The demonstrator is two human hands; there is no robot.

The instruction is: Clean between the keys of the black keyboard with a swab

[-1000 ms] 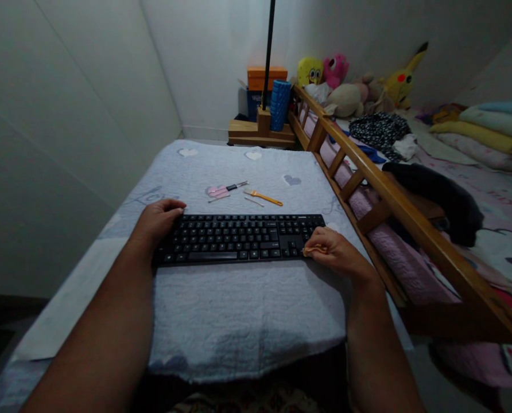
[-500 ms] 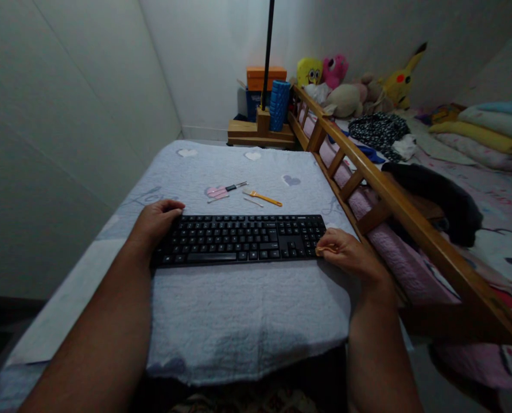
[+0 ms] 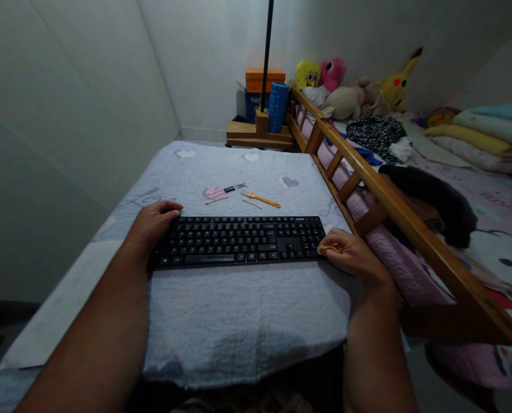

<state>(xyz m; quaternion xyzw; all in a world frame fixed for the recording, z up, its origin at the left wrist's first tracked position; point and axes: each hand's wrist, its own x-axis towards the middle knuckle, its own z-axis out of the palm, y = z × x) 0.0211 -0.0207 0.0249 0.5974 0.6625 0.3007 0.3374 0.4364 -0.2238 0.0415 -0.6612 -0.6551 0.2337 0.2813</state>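
A black keyboard (image 3: 225, 242) lies flat across the cloth-covered table, keys up. My left hand (image 3: 156, 222) is closed around its left end, thumb along the upper corner; the fingertips are partly hidden. At the keyboard's lower right corner, my right hand (image 3: 348, 250) pinches a small piece of orange-tan cloth (image 3: 330, 248) against the number-pad edge. Beyond the keyboard lie a yellow-handled brush (image 3: 265, 200), a thin tool with a black grip and metal tip (image 3: 230, 189), and two cotton swabs, one (image 3: 251, 203) below the brush and another (image 3: 216, 201) farther left.
The pale blue quilted cover (image 3: 247, 304) has heart patterns. A wooden bed rail (image 3: 368, 178) runs along the right side, with plush toys (image 3: 342, 102) and bedding beyond it. At the back stand a wooden base with a black pole (image 3: 267, 57), a blue roller (image 3: 277, 107) and an orange box (image 3: 264, 79).
The whole view has shifted slightly. My right hand and the cloth sit a little farther right against the keyboard's corner; my left hand stays at the left end.
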